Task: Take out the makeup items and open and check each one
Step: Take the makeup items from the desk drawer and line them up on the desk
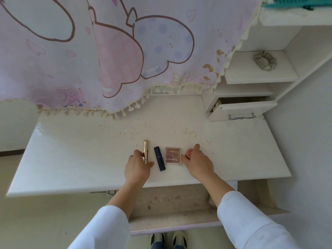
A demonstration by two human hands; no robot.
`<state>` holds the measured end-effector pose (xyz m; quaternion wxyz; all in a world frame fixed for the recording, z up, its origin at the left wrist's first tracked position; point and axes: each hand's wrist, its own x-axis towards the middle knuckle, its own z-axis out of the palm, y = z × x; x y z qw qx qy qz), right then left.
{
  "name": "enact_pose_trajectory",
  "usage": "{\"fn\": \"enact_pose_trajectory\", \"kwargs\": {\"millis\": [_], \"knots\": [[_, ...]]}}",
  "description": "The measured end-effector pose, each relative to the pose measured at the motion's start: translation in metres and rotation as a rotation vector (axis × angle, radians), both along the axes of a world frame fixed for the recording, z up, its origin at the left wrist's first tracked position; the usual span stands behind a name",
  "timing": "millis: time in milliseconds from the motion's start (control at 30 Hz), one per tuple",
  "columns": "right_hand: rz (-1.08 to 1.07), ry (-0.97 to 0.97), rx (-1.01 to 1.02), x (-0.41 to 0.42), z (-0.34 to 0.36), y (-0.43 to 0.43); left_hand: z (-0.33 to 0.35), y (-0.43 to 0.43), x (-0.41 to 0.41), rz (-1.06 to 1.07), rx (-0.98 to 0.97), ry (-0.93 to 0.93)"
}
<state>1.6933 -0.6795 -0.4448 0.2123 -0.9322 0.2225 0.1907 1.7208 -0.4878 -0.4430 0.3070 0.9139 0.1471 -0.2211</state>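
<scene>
Head view: your left hand (138,166) pinched the gold tube (145,150) at the row's left end; your right hand (197,162) gripped the red jar (188,153) at the right end. Lifting carelessly could have nudged the navy tube (159,160), rolling it off the near edge of the desk (71,159).

It was a home, likely a bedroom corner: a white dressing table (71,159) stood under a pink cartoon cloth (107,51) with tasselled edges, makeup items (172,156) lay in a row on it, and side shelves (251,76) held a hair scrunchie (265,60) above a small bow-handled drawer (240,109).
</scene>
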Motion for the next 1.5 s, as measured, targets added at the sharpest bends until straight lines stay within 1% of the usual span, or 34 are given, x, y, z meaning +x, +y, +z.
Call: {"fn": "enact_pose_trajectory", "kwargs": {"millis": [100,133,200,300,367,433,500,600,633,700,767,867,967,1033,1100,1200,1300,1367,1500], "knots": [[-0.023,-0.029,0.021,-0.005,0.0,-0.004,0.002,0.001,-0.003,-0.02,0.011,-0.022],[-0.043,-0.058,0.033,-0.008,0.002,-0.006,0.003,0.0,-0.006,-0.028,0.023,-0.063],[-0.085,-0.131,0.065,-0.019,0.005,-0.013,0.009,-0.005,-0.013,-0.073,0.017,-0.214],[-0.118,-0.213,0.112,-0.044,0.008,-0.026,0.017,-0.027,-0.039,-0.268,-0.08,-0.457],[-0.158,-0.224,0.166,-0.067,0.01,-0.037,0.014,-0.048,-0.066,-0.443,-0.169,-0.504],[-0.215,-0.206,0.207,-0.093,0.008,-0.051,0.006,-0.07,-0.095,-0.591,-0.279,-0.431],[-0.269,-0.164,0.207,-0.121,0.0,-0.068,-0.006,-0.093,-0.119,-0.709,-0.304,-0.272],[-0.336,-0.044,0.181,-0.152,-0.017,-0.095,-0.045,-0.123,-0.134,-0.815,-0.158,0.046],[-0.346,0.007,0.18,-0.156,-0.024,-0.104,-0.059,-0.132,-0.135,-0.839,-0.102,0.116],[-0.339,0.102,0.182,-0.157,-0.037,-0.122,-0.079,-0.147,-0.133,-0.821,-0.017,0.209],[-0.331,0.167,0.185,-0.152,-0.05,-0.137,-0.09,-0.162,-0.128,-0.719,0.005,0.277],[-0.348,0.229,0.183,-0.139,-0.073,-0.153,-0.104,-0.185,-0.122,-0.584,0.003,0.31],[-0.345,0.301,0.187,-0.126,-0.098,-0.16,-0.12,-0.203,-0.121,-0.452,-0.051,0.328],[-0.338,0.33,0.174,-0.118,-0.109,-0.161,-0.129,-0.211,-0.122,-0.378,-0.079,0.33],[-0.359,0.334,0.189,-0.112,-0.118,-0.162,-0.132,-0.217,-0.121,-0.323,-0.066,0.333],[-0.437,0.353,0.221,-0.108,-0.122,-0.162,-0.132,-0.222,-0.119,-0.298,-0.033,0.35],[-0.478,0.395,0.272,-0.109,-0.121,-0.161,-0.128,-0.22,-0.118,-0.281,-0.054,0.344],[-0.505,0.371,0.341,-0.11,-0.119,-0.162,-0.122,-0.212,-0.117,-0.286,-0.039,0.333],[-0.543,0.317,0.498,-0.109,-0.101,-0.162,-0.099,-0.188,-0.115,-0.416,0.064,0.328]]}}
